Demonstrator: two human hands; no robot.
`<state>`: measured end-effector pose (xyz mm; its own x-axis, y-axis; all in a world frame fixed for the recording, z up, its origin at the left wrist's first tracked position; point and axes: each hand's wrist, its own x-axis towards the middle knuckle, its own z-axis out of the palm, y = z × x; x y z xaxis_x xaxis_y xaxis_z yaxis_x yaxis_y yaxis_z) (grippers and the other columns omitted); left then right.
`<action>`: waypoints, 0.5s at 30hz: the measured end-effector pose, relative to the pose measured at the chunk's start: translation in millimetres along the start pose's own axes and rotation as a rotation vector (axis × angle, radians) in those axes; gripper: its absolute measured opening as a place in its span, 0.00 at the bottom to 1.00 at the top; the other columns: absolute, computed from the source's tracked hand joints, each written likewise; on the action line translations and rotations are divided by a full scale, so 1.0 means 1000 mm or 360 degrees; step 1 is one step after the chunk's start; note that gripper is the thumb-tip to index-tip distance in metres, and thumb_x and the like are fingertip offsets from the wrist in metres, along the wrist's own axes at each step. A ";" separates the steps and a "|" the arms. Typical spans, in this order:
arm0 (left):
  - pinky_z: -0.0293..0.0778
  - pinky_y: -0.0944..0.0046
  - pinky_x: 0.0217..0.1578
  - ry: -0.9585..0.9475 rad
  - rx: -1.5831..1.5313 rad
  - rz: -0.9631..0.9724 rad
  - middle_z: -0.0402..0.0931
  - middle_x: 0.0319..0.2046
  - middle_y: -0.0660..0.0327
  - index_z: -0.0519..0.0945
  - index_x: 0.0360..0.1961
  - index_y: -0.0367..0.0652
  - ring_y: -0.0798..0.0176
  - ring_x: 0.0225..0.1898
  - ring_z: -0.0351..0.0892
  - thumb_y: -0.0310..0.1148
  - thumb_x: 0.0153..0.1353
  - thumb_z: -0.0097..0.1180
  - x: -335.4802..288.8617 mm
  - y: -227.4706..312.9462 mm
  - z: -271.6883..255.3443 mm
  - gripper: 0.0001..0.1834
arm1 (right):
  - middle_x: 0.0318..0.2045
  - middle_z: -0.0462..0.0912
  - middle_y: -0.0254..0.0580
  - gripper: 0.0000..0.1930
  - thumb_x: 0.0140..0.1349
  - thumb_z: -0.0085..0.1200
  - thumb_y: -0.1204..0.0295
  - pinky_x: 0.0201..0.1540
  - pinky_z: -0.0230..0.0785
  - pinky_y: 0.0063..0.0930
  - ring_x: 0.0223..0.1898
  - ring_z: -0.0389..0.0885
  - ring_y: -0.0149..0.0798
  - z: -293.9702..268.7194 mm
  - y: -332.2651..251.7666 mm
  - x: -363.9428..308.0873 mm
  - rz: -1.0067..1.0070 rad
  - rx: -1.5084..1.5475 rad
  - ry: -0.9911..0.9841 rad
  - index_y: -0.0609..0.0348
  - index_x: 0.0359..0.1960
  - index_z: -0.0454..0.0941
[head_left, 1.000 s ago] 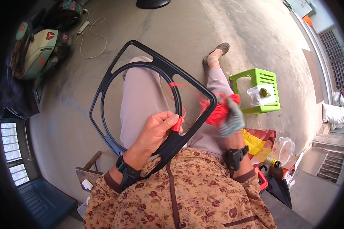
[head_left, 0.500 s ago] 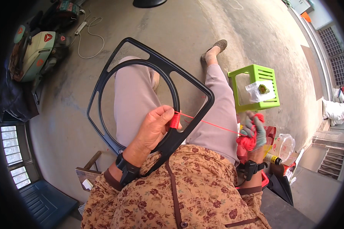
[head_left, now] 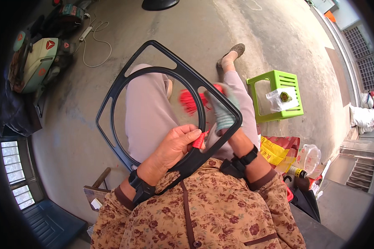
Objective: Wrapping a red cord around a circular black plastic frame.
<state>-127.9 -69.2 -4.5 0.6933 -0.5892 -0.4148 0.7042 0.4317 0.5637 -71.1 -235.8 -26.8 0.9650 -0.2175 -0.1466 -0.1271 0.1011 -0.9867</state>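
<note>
A black frame (head_left: 184, 71), squarish outside with a round ring inside, leans over my lap. Red cord wound tightly into a band (head_left: 198, 141) covers a short piece of its inner ring. Thumb and fingers of my bare left hand (head_left: 174, 145) pinch the ring at that band. My right hand (head_left: 225, 108), in a grey-green glove, reaches beneath the frame's right side, partly hidden by its bars. It grips a loose bundle of red cord (head_left: 189, 101), blurred by motion, which shows inside the ring's opening.
A green plastic stool (head_left: 278, 79) stands at the right, bearing a clear bag with a small green thing. Red and yellow packaging (head_left: 274, 151) lies nearer me. An electric scooter (head_left: 39, 62) and a white power strip (head_left: 85, 33) are at the far left.
My right hand has carried the red cord bundle leftward from beside the stool to beneath the frame. The frame has shifted slightly right, with my left hand still on the wound band.
</note>
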 end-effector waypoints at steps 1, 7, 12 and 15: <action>0.75 0.68 0.38 0.0002 -0.0044 -0.0058 0.77 0.28 0.57 0.74 0.38 0.35 0.66 0.30 0.77 0.32 0.66 0.50 0.000 0.001 0.002 0.09 | 0.35 0.79 0.35 0.17 0.61 0.58 0.64 0.37 0.72 0.22 0.33 0.77 0.29 0.009 0.004 -0.004 0.0344 0.0426 -0.0207 0.62 0.46 0.73; 0.70 0.63 0.54 -0.0109 -0.0307 0.0203 0.72 0.51 0.64 0.71 0.53 0.40 0.66 0.52 0.72 0.30 0.64 0.53 -0.001 -0.013 -0.012 0.17 | 0.37 0.79 0.43 0.30 0.61 0.54 0.51 0.36 0.74 0.24 0.33 0.78 0.33 0.013 -0.009 -0.017 0.1224 0.1447 -0.1031 0.61 0.56 0.67; 0.69 0.63 0.54 -0.0049 0.0021 0.0304 0.75 0.47 0.61 0.72 0.51 0.38 0.66 0.50 0.74 0.27 0.62 0.54 0.003 -0.011 -0.007 0.15 | 0.30 0.72 0.39 0.44 0.54 0.61 0.54 0.41 0.73 0.26 0.31 0.77 0.34 -0.003 -0.013 -0.021 0.0785 0.1402 -0.1326 0.67 0.64 0.51; 0.72 0.69 0.47 -0.0015 0.0103 0.0307 0.77 0.43 0.63 0.74 0.48 0.36 0.70 0.43 0.76 0.28 0.63 0.53 0.000 -0.013 -0.017 0.12 | 0.31 0.73 0.40 0.41 0.51 0.64 0.61 0.43 0.72 0.23 0.33 0.77 0.38 -0.008 -0.011 -0.018 0.0685 0.1279 -0.1392 0.69 0.61 0.56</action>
<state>-134.4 -63.5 -24.2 0.8127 -0.5063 -0.2883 0.5470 0.4927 0.6768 -89.1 -240.4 -13.5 0.7480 0.6621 -0.0465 -0.5895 0.6305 -0.5049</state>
